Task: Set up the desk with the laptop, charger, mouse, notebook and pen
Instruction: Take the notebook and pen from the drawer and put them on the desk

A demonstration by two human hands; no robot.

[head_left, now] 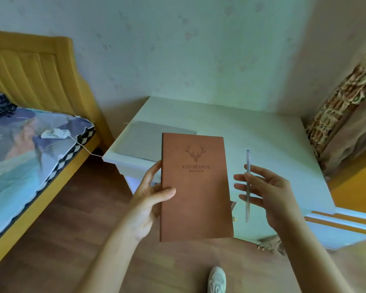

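Note:
A brown notebook with a deer emblem and "KEEP ON GOING" on its cover is held in the air in front of the white desk. My left hand grips its left edge, thumb on the cover. My right hand holds a clear pen upright between its fingers, to the right of the notebook. A closed grey laptop lies flat on the desk's left side, partly hidden behind the notebook.
A bed with a yellow headboard and patterned bedding stands at the left; a white crumpled thing with a thin cord lies on it. A patterned curtain hangs right of the desk. The wood floor and my shoe are below.

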